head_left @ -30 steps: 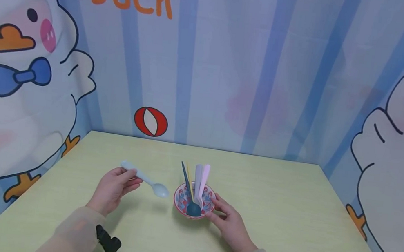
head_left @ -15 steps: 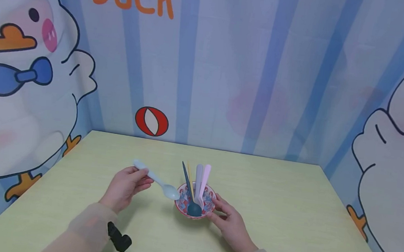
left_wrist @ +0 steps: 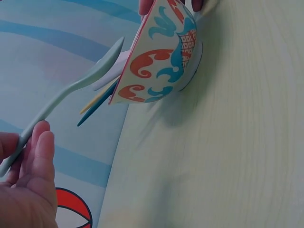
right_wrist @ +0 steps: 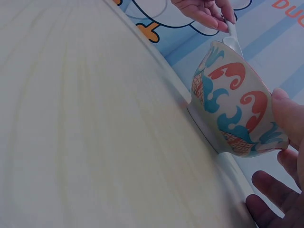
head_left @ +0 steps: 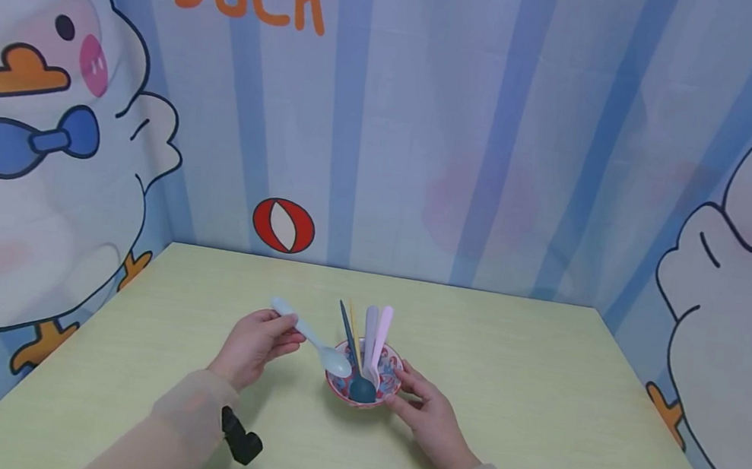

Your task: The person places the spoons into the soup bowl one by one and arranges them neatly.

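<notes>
My left hand [head_left: 255,348] pinches a pale blue spoon [head_left: 305,331] by its handle. The spoon's head overlaps the left side of a patterned bowl [head_left: 392,360] in the head view; the left wrist view shows it just above the rim. My right hand [head_left: 430,421] grips the bowl's right rim between thumb and fingers. Leaning in the bowl are a dark teal spoon [head_left: 362,390], a thin yellow handle [head_left: 354,325], a greyish-purple handle [head_left: 371,324] and a pink handle [head_left: 383,325]. Red and blue swirls cover the bowl's outside [right_wrist: 237,107].
A pale wood-grain table [head_left: 508,355] carries the bowl. Behind it hangs a blue striped cloth [head_left: 416,116] with the word DUCK, and printed white ducks [head_left: 41,214] cover the side walls. Black wrist cameras [head_left: 241,438] sit on the sleeves.
My left hand has moved right with the pale blue spoon, bringing its head from beside the bowl to over the bowl's left rim. The right hand and bowl have stayed in place.
</notes>
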### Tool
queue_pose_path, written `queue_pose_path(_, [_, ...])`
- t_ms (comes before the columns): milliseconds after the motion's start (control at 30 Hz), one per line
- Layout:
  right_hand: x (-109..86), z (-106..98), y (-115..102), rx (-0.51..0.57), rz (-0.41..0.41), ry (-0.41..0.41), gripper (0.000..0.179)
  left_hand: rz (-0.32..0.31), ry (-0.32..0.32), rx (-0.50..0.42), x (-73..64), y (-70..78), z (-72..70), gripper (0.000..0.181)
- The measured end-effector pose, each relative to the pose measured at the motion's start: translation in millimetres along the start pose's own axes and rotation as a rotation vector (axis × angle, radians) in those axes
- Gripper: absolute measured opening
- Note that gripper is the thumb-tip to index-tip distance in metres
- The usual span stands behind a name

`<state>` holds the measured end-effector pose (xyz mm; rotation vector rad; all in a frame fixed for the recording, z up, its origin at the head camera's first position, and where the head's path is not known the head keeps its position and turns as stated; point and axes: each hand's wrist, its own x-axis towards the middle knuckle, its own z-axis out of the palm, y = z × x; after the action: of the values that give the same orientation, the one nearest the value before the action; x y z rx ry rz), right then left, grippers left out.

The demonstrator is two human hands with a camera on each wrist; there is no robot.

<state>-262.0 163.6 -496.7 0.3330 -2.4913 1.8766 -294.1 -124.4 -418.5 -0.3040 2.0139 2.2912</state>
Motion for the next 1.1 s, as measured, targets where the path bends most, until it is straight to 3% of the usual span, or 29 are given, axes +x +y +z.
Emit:
queue_pose_path(500, [0.0,0.2,-2.0,-0.011,0.010,0.009,0.048,-0.017,-0.045,0.080,9.7,-7.7,23.2,0.027])
queue_pose_path(1100, [0.0,-0.4,-1.5,-0.021,0.002,0.001,0.048,-0.011,-0.064,0.176,18.5,-14.6,37.6,0.024])
